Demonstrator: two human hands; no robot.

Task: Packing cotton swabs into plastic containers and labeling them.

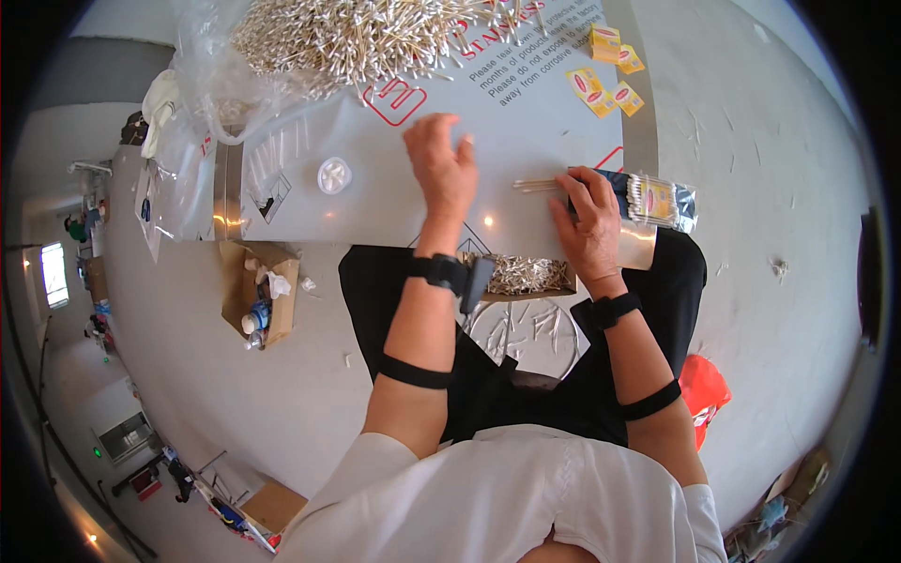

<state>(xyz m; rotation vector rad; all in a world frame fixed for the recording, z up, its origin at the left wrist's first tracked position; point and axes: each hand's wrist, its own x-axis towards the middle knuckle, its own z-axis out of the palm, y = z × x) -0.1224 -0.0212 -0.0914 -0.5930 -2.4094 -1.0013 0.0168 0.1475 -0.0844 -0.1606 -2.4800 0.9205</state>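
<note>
My left hand (441, 167) is over the middle of the metal-topped table (375, 206), empty, its fingers slightly bent and the thumb apart. Beyond it lies a big heap of cotton swabs (328, 47). At the table's near right, my right hand (593, 225) has its thumb and fingers closed around a few cotton swabs (533, 186), whose ends stick out to the left. Touching that hand's right side is a clear pack of cotton swabs (660, 200) with a yellow label. Part of a dark sheet or pouch (615, 180) shows behind the fingers.
Several yellow label cards (589, 86) lie at the far right. A small round tub (334, 175) with white contents stands at the left, near a clear plastic bag (211, 66). Below the table edge are a box of swabs (526, 275) and a carton with bottles (282, 314).
</note>
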